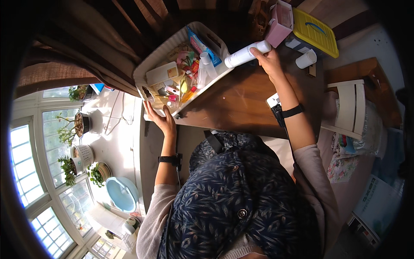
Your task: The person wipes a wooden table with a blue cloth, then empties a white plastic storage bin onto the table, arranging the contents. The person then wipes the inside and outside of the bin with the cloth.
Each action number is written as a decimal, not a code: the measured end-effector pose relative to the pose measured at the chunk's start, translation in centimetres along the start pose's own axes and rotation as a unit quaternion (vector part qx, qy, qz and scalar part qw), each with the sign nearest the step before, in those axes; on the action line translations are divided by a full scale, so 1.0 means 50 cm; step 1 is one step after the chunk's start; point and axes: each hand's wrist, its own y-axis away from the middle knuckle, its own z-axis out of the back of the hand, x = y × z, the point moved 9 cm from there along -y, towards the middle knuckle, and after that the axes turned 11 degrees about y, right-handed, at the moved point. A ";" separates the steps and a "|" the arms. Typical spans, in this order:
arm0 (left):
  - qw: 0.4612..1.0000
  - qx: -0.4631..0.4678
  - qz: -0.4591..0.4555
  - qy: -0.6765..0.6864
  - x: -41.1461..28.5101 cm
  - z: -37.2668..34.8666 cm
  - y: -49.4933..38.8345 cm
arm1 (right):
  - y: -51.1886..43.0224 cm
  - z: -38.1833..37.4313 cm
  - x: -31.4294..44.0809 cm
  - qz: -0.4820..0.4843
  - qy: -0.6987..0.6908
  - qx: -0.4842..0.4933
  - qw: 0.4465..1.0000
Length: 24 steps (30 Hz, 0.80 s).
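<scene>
A white cylindrical bottle (243, 55) with a cap lies tilted in my right hand (267, 61), its lower end by the right edge of a white plastic basket (139, 69). My left hand (161, 119), fingers spread, rests at the basket's near left corner and grips nothing. Inside the basket are a white box (162, 73), clear bottles (208, 66), a blue packet (203, 45), a yellow-green egg-shaped item (184, 85), an orange-yellow tube (188, 94) and other small items. The basket stands on a dark wooden table (226, 106).
At the table's far right are a pink box (280, 24), a storage box with a yellow lid (315, 30) and a white cup (305, 59). A white chair (351, 108) is at the right. Potted plants (81, 124) and a blue basin (122, 194) line the windowsill.
</scene>
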 end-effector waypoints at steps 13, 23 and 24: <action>0.810 0.558 -0.132 0.118 -0.356 -0.432 0.177 | 0.094 0.337 -0.266 -0.048 0.257 -0.128 0.957; 0.774 0.624 -0.097 0.045 -0.329 -0.471 0.283 | 0.113 0.372 -0.369 -0.039 0.210 -0.090 0.973; 0.774 0.625 -0.094 0.040 -0.320 -0.469 0.287 | 0.113 0.373 -0.373 -0.035 0.216 -0.080 0.973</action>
